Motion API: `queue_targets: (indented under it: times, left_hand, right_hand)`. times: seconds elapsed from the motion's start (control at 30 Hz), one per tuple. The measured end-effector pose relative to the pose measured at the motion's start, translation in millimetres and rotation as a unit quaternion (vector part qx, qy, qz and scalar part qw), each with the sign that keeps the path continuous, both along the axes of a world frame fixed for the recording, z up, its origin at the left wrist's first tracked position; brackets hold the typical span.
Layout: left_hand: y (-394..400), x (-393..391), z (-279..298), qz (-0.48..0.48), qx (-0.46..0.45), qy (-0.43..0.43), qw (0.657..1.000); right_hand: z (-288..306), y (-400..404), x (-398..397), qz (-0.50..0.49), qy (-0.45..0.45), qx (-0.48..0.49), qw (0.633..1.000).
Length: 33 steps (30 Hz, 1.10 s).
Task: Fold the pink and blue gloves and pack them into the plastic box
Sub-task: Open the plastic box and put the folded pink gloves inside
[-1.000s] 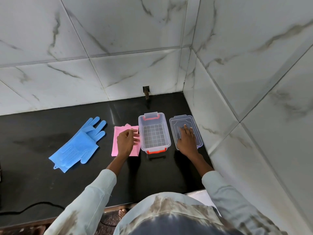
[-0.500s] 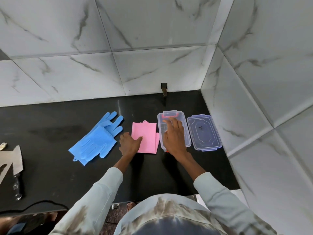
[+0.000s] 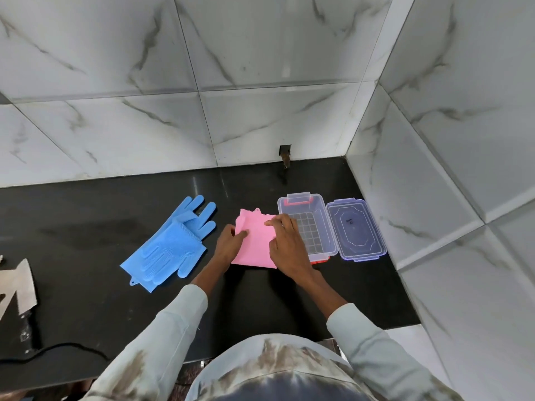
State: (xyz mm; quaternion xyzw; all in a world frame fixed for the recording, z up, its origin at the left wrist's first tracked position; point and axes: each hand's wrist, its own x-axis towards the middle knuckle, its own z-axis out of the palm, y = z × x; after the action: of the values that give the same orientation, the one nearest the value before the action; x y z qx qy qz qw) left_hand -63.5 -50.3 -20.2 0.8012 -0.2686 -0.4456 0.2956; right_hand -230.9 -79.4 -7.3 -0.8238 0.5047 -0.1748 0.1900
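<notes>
Pink gloves (image 3: 254, 244) folded, pinched in both grips — left hand (image 3: 228, 244), right hand (image 3: 286, 247). Plastic box (image 3: 327, 227) empty at three o'clock; blue gloves (image 3: 173, 244) unfolded at nine o'clock.

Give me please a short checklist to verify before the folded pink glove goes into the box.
1. Plastic box open and holding nothing: ok.
2. Lid off, lying beside the box on its right: ok.
3. Pink glove folded flat: ok, though its far edge looks uneven.
4. Left hand and right hand both on the pink glove: ok.
5. Firm grip for lifting: cannot tell.
6. Blue gloves folded: not ok, they lie unfolded on the counter.
</notes>
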Motion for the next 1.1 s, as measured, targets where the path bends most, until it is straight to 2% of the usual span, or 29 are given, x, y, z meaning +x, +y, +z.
queue_targets:
  times: [0.13,0.27,0.33,0.43,0.5,0.57,0.63,0.87,1.1]
  left_hand:
    - [-5.8,4.5,7.9,0.064,-0.053,0.077,0.994]
    - [-14.8,18.1,26.9,0.155,-0.140,0.179,0.961]
    - [-22.3,21.9,39.5,0.165,-0.169,0.205,0.950]
    - [-35.6,12.0,56.1,0.128,-0.202,0.214,0.947]
    - [-44.0,-2.1,62.0,0.092,-0.206,0.205,0.952]
    - [-50.9,-17.7,63.2,0.067,-0.202,0.213,0.953]
    - [-56.0,-32.2,61.0,0.047,-0.194,0.210,0.957]
    - [-61.7,-73.6,48.9,-0.043,-0.163,0.111,0.979]
    - [-60.8,-91.1,41.2,-0.092,-0.122,0.016,0.988]
  right_hand:
    - [-1.4,-5.2,6.2,-0.009,-0.066,0.027,0.997]
    - [4.9,-18.3,12.0,-0.067,-0.151,0.072,0.984]
    - [13.5,-30.7,12.2,-0.109,-0.234,0.177,0.950]
    - [30.7,-55.4,5.0,-0.129,-0.326,0.355,0.867]
    - [38.2,-68.8,-6.4,-0.138,-0.357,0.389,0.838]
    - [39.8,-78.8,-21.0,-0.152,-0.357,0.363,0.847]
    - [38.1,-86.4,-37.3,-0.169,-0.321,0.318,0.876]
    - [24.7,-92.0,-80.3,-0.232,-0.211,0.235,0.920]
    - [20.4,-80.7,-87.6,-0.220,-0.105,0.184,0.952]
